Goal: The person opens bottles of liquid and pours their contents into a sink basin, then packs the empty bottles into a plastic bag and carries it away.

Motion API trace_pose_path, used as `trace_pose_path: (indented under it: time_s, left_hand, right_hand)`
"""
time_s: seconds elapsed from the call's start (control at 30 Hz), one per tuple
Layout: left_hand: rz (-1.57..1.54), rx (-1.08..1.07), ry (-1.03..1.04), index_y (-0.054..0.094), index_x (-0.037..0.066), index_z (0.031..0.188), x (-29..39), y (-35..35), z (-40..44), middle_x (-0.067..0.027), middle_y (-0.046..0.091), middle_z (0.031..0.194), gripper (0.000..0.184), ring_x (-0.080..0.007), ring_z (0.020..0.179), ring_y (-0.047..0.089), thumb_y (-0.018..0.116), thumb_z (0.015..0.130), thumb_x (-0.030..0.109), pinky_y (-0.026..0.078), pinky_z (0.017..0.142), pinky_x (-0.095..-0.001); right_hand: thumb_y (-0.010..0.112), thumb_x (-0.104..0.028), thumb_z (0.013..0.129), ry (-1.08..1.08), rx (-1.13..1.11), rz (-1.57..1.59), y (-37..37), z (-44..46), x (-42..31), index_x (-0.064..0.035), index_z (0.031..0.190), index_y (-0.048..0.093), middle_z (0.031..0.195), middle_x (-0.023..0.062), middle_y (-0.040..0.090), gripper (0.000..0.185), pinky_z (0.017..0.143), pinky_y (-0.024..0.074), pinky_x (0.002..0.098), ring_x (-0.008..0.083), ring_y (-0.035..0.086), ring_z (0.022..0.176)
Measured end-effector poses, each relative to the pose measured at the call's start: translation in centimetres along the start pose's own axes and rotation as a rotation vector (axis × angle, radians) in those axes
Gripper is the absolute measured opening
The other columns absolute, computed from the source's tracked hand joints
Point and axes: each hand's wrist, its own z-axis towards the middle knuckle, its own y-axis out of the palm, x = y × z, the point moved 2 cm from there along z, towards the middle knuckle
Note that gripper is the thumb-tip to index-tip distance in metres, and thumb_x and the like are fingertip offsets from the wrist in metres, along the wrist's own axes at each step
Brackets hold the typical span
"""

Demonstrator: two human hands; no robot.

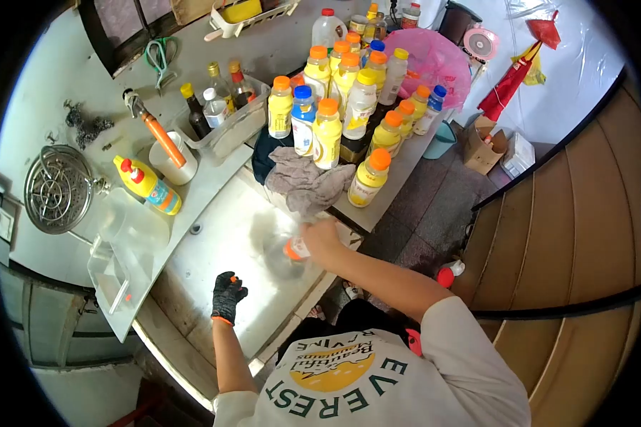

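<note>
My right hand, bare, is wrapped round a small bottle above the white sink. The bottle lies tilted on its side, its orange end pointing left; most of its body is hidden by the hand. Below it the sink floor looks wet and blurred. My left hand wears a dark glove with an orange cuff, over the sink's front left. Its fingers are curled, and a small orange spot shows at them that I cannot make out. A crumpled grey cloth lies on the sink's far edge, just beyond the right hand.
Several capped bottles crowd the counter at the back right. A yellow squeeze bottle, a white mug with an orange-handled tool and a clear pitcher stand left. Behind is a bin of sauce bottles; a pink bag sits right.
</note>
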Motion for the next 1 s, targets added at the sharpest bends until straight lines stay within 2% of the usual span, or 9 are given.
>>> trace_pose_path:
  time_s: [0.13,0.17,0.27,0.43,0.53,0.6,0.73,0.83,1.0]
  left_hand:
    - [0.014,0.012,0.033,0.053,0.013,0.102,0.8,0.8,-0.1,-0.0036,0.054,0.08,0.031,-0.0178,0.063,0.056,0.061,0.075,0.0,0.053,0.059,-0.0325]
    - [0.013,0.007,0.036,0.053,0.013,0.102,0.9,0.9,-0.2,-0.0036,0.054,0.08,0.031,-0.0178,0.063,0.056,0.061,0.075,0.0,0.053,0.059,-0.0325]
    - [-0.015,-0.016,0.035,0.052,0.012,0.104,1.1,0.7,-1.0,-0.0038,0.053,0.08,0.032,-0.0182,0.067,0.056,0.059,0.076,-0.001,0.053,0.062,-0.0334]
    - [-0.051,-0.052,0.045,0.051,0.011,0.107,0.6,-0.4,-2.6,-0.0062,0.052,0.089,0.036,-0.0202,0.074,0.056,0.056,0.075,-0.005,0.053,0.07,-0.0358]
    - [-0.034,-0.029,0.082,0.051,0.012,0.108,0.0,-1.8,-3.3,-0.0076,0.052,0.09,0.039,-0.0204,0.075,0.056,0.056,0.074,-0.007,0.053,0.072,-0.0362]
    - [-0.051,-0.041,0.086,0.052,0.012,0.107,-0.1,-2.3,-3.7,-0.0084,0.053,0.091,0.039,-0.0205,0.075,0.056,0.058,0.074,-0.006,0.053,0.071,-0.036]
    - [-0.066,0.002,0.019,0.053,0.012,0.106,-0.2,-2.9,-3.7,-0.0076,0.054,0.087,0.036,-0.0199,0.074,0.057,0.059,0.074,-0.004,0.053,0.069,-0.0355]
    - [-0.053,0.029,0.018,0.051,0.01,0.106,0.0,-2.8,-3.6,-0.0069,0.052,0.086,0.034,-0.0184,0.074,0.056,0.059,0.076,-0.003,0.054,0.066,-0.032]
    - [-0.045,-0.008,0.046,0.051,0.009,0.105,0.9,-1.8,-3.4,-0.0063,0.053,0.086,0.031,-0.0167,0.075,0.056,0.06,0.077,-0.001,0.054,0.067,-0.0318]
  right_hand:
    - [0.062,-0.021,0.067,-0.188,-0.041,-0.192,-3.5,2.4,-2.0,-0.0103,0.09,0.059,0.077,0.0062,0.063,0.025,0.07,0.039,0.0414,0.0223,0.06,0.077]
    - [0.059,-0.022,0.072,-0.218,-0.194,-0.321,-5.1,2.5,-2.7,-0.0075,0.095,0.062,0.091,0.0102,0.062,0.027,0.075,0.0391,0.0454,0.0256,0.056,0.089]
    - [0.059,-0.024,0.073,-0.264,-0.179,-0.677,-3.2,4.3,-5.0,-0.0055,0.103,0.061,0.105,0.013,0.058,0.035,0.08,0.0373,0.0508,0.0302,0.052,0.095]
    - [0.068,-0.022,0.066,-0.58,-0.45,-0.902,-4.8,3.4,-6.8,-0.0028,0.109,0.056,0.109,0.0142,0.055,0.048,0.081,0.0413,0.0517,0.0326,0.05,0.1]
    - [0.071,-0.019,0.063,-0.605,-0.465,-0.807,-5.1,3.3,-7.7,-0.0021,0.115,0.051,0.111,0.0143,0.054,0.058,0.079,0.0443,0.0504,0.0313,0.05,0.103]
    - [0.073,-0.023,0.06,-0.426,-0.321,-0.528,-4.7,3.9,-8.2,-0.0027,0.121,0.045,0.111,0.0149,0.052,0.07,0.078,0.0458,0.0481,0.0298,0.052,0.102]
    - [0.076,-0.022,0.051,-0.384,-0.304,-0.22,-8.7,3.7,-5.8,-0.0057,0.107,0.056,0.104,0.0107,0.059,0.062,0.073,0.0499,0.0417,0.0234,0.057,0.093]
    - [0.071,-0.026,0.054,-0.469,-0.041,0.238,-10.5,3.8,-4.0,-0.0042,0.093,0.05,0.084,0.0121,0.059,0.049,0.062,0.0495,0.0378,0.0289,0.061,0.074]
    - [0.07,-0.016,0.048,-0.416,0.149,0.443,-9.1,3.6,-3.6,-0.0038,0.095,0.053,0.083,0.015,0.059,0.052,0.061,0.0498,0.0375,0.0281,0.061,0.075]
